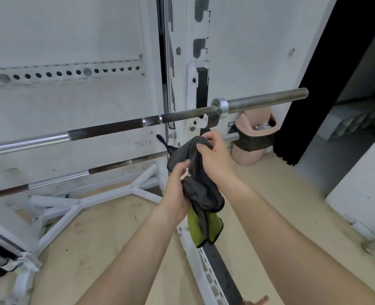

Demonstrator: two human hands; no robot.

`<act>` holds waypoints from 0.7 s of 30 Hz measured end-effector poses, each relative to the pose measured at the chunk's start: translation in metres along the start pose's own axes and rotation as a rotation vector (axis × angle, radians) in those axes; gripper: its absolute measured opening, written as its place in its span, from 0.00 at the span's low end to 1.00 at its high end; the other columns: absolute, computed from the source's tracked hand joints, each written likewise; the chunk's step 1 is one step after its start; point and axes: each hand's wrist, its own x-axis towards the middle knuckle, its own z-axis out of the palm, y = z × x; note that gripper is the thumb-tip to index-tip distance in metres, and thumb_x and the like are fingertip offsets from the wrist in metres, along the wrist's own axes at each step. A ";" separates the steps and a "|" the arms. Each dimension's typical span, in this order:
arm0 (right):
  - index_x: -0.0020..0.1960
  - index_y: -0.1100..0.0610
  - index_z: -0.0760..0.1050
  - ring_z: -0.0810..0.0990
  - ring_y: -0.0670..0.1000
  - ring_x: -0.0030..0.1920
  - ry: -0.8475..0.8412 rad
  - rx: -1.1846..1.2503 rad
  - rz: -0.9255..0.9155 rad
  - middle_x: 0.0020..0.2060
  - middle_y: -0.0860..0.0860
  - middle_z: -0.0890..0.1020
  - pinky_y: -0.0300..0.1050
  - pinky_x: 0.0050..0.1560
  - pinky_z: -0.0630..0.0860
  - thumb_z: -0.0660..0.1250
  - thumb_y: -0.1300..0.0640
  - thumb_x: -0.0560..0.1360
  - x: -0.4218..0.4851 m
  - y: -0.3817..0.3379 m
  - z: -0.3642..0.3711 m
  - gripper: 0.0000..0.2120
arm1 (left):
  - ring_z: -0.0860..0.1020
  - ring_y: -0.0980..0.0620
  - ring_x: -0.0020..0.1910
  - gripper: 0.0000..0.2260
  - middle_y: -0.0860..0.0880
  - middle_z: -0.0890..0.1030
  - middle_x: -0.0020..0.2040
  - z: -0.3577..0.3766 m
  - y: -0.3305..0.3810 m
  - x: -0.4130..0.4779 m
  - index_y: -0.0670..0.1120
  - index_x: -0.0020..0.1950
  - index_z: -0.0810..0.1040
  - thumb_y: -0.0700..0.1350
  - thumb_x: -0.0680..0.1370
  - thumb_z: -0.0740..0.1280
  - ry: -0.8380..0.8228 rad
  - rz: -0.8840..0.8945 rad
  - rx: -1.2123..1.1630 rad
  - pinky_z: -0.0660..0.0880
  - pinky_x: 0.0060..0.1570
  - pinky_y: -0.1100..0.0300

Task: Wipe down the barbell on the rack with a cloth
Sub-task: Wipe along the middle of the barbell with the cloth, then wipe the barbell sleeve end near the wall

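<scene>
A long steel barbell [107,128] lies across the white rack [193,69], resting in a hook near its right sleeve [265,100]. Just below and in front of that hook I hold a bunched cloth [200,190], dark grey on one face and green on the other, with a green corner hanging down. My left hand [176,188] grips the cloth's lower left part. My right hand [213,157] grips the top of the bundle from the right. The cloth is apart from the bar.
A second bar [76,175] sits lower on the rack. White rack base beams [78,208] spread over the tan floor. A pink waste bin [255,135] stands in the corner behind the sleeve. A black curtain [327,80] hangs at right.
</scene>
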 end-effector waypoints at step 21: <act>0.50 0.40 0.79 0.81 0.53 0.53 -0.101 0.144 0.010 0.52 0.58 0.80 0.45 0.50 0.76 0.65 0.59 0.70 -0.005 0.000 -0.189 0.16 | 0.79 0.59 0.49 0.08 0.56 0.83 0.48 0.173 -0.009 -0.012 0.51 0.55 0.83 0.42 0.80 0.66 -0.182 0.958 1.066 0.75 0.52 0.62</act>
